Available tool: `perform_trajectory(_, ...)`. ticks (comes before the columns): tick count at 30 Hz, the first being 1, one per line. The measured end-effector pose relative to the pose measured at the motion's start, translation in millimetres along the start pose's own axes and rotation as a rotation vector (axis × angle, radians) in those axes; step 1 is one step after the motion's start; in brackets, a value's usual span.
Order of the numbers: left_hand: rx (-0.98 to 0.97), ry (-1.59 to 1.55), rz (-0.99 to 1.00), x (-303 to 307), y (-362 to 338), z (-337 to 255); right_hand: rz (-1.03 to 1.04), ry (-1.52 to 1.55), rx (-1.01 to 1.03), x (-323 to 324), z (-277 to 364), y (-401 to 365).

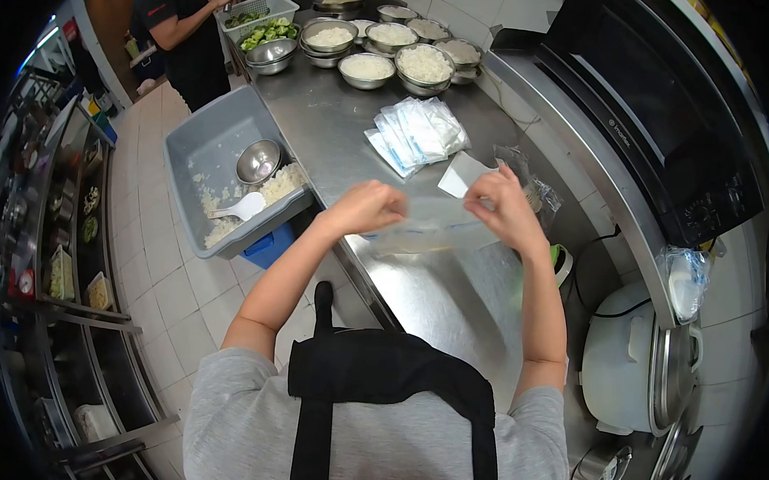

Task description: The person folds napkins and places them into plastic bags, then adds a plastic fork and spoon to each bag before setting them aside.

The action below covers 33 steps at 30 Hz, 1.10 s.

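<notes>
Bright, even overhead light fills the kitchen. The steel tabletop (pixel 338 126) shows soft white glare, strongest below the hands. Shadows are faint. Strong fisheye warping bends the edges, and the corners are black. The shelves (pixel 66 252) at left are dimmer and slightly blurred.

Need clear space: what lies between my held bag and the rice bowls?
Beyond the bag, a pile of flat plastic pouches on the steel counter, head view.

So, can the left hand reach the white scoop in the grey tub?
Probably yes: nothing stands between the left hand and the white scoop in the grey tub, but it holds the clear bag with the right hand.
</notes>
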<state>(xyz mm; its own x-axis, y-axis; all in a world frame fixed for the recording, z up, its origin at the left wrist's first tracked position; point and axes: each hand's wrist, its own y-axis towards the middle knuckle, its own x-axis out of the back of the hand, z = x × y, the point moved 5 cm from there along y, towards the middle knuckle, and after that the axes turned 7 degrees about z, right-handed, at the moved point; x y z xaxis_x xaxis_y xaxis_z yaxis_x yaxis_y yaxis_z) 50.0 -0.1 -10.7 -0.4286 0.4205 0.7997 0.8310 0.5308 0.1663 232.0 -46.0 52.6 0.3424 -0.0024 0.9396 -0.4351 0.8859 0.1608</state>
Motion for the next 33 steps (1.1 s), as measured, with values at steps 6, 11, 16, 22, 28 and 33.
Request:
perform_trajectory(6,0.063,-0.210,-0.215,-14,-34,32,-0.231,0.552,-0.137,-37,-67,-67)
perform_trajectory(11,0.247,-0.403,-0.107,-101,-66,62,-0.287,0.994,-0.499,-149,-103,-145)
perform_trajectory(16,0.454,-0.421,-0.216,-145,-75,73,-0.435,0.997,-0.701,-207,-120,-170)
perform_trajectory(22,0.477,-0.195,-0.314,-138,-64,68,-0.383,0.439,-0.972,-190,-113,-148)
perform_trajectory(28,0.403,-0.006,-0.424,-110,-57,52,-0.343,0.150,-0.985,-189,-122,-143)
perform_trajectory(33,-0.112,0.140,0.007,-146,-24,-5,-0.290,0.256,-1.016,-191,-124,-142)
